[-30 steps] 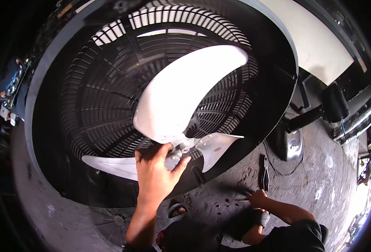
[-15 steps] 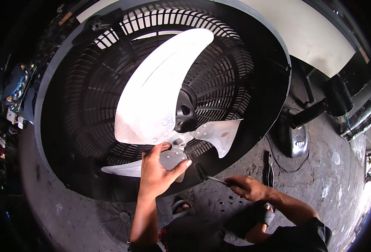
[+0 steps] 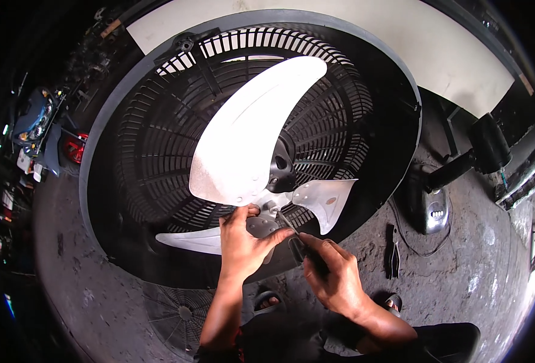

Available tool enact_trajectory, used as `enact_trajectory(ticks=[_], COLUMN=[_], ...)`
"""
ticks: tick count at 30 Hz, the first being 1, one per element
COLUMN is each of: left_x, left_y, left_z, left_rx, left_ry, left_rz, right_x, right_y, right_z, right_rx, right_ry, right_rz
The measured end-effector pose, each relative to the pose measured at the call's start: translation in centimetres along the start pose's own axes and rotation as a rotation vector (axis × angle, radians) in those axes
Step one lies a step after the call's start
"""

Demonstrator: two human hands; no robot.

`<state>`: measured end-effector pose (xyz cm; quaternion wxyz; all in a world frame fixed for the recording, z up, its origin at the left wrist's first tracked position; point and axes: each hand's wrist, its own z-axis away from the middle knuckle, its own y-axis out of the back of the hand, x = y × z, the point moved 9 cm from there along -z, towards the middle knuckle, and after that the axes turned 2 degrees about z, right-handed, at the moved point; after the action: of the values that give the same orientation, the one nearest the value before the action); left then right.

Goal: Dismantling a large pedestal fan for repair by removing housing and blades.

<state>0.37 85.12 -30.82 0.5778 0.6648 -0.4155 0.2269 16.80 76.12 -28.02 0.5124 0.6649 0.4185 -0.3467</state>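
Here, from afar, I see a silver three-bladed fan in a round black cage, its hub near the lower edge. The left hand pinches a blade root; the right hand curls around a slim metal tool angled toward the hub.

Dark pliers; pale board
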Motion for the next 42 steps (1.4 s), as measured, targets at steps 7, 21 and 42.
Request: enact_trajectory(ticks=[7, 21, 42], left_x=[0.5, 1.9, 0.9], left_y=[0.3, 0.6, 0.5], left_z=[0.2, -0.3, 0.4], left_rx=[0.048, 0.008, -0.06], left_ry=[-0.036, -0.166, -0.09], left_rz=[-0.107, -0.272, -0.098], right_x=[0.3, -2.9, -4.5], right_y=[-0.2, -2.4, -1.8], right_z=[-0.1, 0.1, -0.8], right_rx=[-0.006, -0.144, -0.145], right_ry=[-0.019, 0.095, 0.055], right_rz=[0.025, 0.694, 0.668])
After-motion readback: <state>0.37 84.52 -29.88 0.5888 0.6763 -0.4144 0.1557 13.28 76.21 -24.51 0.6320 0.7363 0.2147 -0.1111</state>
